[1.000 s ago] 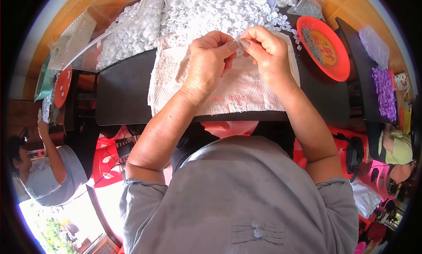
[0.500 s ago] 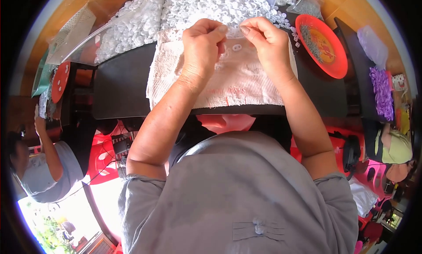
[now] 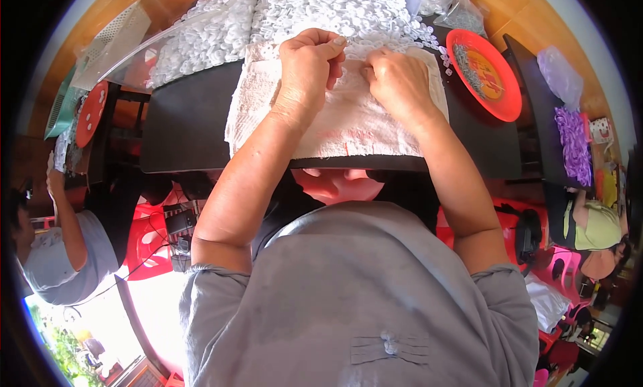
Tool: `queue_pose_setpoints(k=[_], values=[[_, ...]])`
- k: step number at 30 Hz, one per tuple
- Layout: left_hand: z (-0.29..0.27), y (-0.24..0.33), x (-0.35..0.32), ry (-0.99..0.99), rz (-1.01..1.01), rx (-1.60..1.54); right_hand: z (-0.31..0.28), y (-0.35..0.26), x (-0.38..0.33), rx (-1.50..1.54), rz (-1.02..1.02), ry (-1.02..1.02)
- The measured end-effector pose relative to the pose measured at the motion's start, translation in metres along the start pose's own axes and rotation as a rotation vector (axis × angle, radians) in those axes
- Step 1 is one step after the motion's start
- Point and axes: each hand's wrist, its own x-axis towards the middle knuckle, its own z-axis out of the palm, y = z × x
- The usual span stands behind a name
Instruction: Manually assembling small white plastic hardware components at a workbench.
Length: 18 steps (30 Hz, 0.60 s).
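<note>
Both hands sit slightly farther forward than half a second ago, at the far edge of the white cloth (image 3: 335,119), beside the heap of small white pieces (image 3: 321,12).

Largest to smallest: black table (image 3: 187,119); cloth spread over it; heap beyond; red plate (image 3: 483,73) at right. Left hand (image 3: 307,65) is curled, thumb and fingers pressed together in a pinch; right hand (image 3: 400,82) is loosely fisted. What each grips cannot be told; judged, piece-by-piece handling continues.
</note>
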Motion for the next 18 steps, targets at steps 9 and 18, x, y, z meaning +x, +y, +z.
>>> queue_pose_setpoints(k=[9, 18], values=[[0.000, 0.000, -0.001, -0.007, -0.015, 0.033, -0.020, 0.010, 0.001, -0.067, 0.061, -0.150], [0.005, -0.002, -0.004, -0.055, -0.002, 0.017, -0.019, 0.014, -0.005, -0.115, 0.009, -0.045]])
